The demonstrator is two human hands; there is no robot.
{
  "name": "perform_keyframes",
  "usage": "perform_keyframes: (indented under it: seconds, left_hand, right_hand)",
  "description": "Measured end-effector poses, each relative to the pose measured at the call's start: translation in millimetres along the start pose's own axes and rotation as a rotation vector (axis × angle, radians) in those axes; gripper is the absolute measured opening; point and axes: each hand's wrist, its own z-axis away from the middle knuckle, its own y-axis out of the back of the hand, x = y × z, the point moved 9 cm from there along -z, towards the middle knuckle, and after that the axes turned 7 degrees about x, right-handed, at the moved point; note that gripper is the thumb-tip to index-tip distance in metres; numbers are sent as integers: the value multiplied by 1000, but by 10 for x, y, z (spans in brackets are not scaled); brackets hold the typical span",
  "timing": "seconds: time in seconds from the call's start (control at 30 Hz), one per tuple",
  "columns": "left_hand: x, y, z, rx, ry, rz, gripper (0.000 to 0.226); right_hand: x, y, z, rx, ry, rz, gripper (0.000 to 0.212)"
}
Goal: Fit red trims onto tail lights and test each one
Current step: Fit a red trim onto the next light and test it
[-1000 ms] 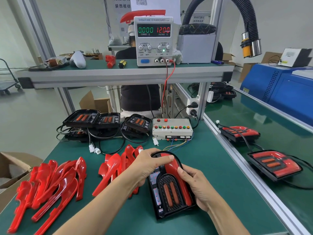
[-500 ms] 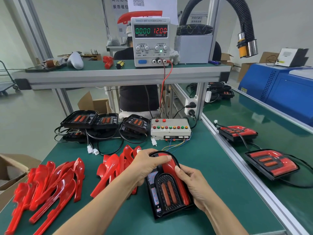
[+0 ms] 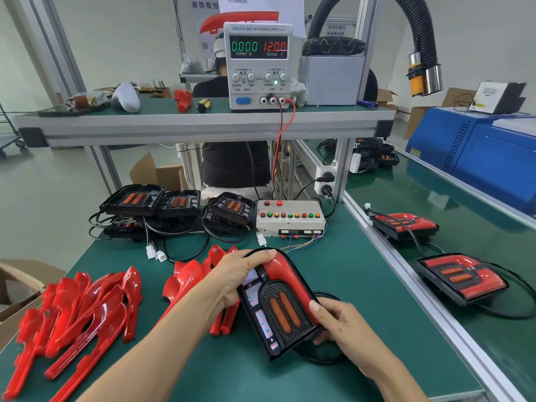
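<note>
A black tail light (image 3: 278, 314) with two orange bars lies tilted on the green mat in front of me. A red trim (image 3: 285, 275) sits along its top and right side. My left hand (image 3: 237, 278) grips the light's top left edge, with the fingers curled over the rim. My right hand (image 3: 338, 323) holds the lower right edge, thumb pressing on the trim. Loose red trims lie in a pile (image 3: 87, 309) at the left and in a second pile (image 3: 197, 274) behind my left hand.
Untrimmed tail lights (image 3: 177, 203) with cables sit at the back left beside a test box (image 3: 290, 219) with coloured buttons. A power supply (image 3: 258, 65) stands on the shelf above. Two trimmed lights (image 3: 461, 278) lie on the bench to the right. A cardboard box (image 3: 17, 288) stands at far left.
My right hand has slid down from the light's right side to its lower right corner. The light has tipped up slightly at that corner, showing its cable. The left hand keeps its grip.
</note>
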Motion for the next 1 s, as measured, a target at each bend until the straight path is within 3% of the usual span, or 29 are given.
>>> perform_keyframes:
  seconds: [0.3, 0.43, 0.57, 0.67, 0.8, 0.93, 1.0]
  left_hand:
    - [75, -12, 15, 15, -71, -59, 28]
    - [79, 23, 32, 16, -74, -76, 29]
    - [80, 0, 87, -14, -124, -116, 32]
    - [72, -135, 152, -55, -175, -137, 36]
    - [121, -164, 181, -27, -212, -129, 25]
    - [114, -145, 200, -40, -197, -48, 16]
    - [124, -152, 205, -30, -224, -75, 16]
  right_hand:
    - [46, -15, 9, 27, 11, -131, 31]
    - [22, -16, 7, -16, 7, -38, 30]
    - [-213, -46, -82, 36, 73, 135, 48]
    - [-489, -108, -217, 119, 155, 209, 42]
    - [-622, -209, -345, 148, 219, 203, 28]
    - [-583, -182, -359, 146, 203, 181, 13]
    - [-574, -174, -372, 156, 160, 176, 17]
